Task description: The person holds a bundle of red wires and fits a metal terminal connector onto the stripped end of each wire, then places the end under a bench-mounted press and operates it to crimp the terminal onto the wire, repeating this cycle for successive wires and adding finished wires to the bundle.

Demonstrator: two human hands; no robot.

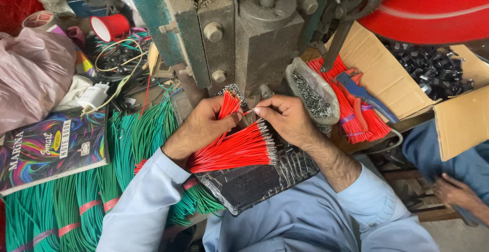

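**Red wire pinched at the press, bundle fanned under my left grip**

Red single wire [248,112]: my right hand [285,119] has thumb and forefinger closed on its tip end, just in front of the grey press block [265,43]. The short visible length runs roughly left-right, across to my left hand [204,127]. Left grip is clenched around a small tuft of red wires [228,104] standing up out of the fist, ends pointing up and away from me toward the press.

Below both hands lies the main red wire bundle [232,152]. Long axis is left to right, metal terminal ends [269,147] fanned out on the right, under my right wrist side; the bare-cut ends tuck under my left palm. So the bundle sits nearer the left hand, terminals nearer the right. It rests on a black pad wrapped in clear plastic [254,180] on my lap edge.

Outward: clear bag of small metal terminals [313,96] just right of my right hand. Beyond it, a cardboard box [377,73] with more red wires and a blue-handled crimp tool [361,93]. Left on the surface: green wire bundles [86,196], a colourful notebook [51,147]. Another person's hand [458,191] at lower right, well apart.
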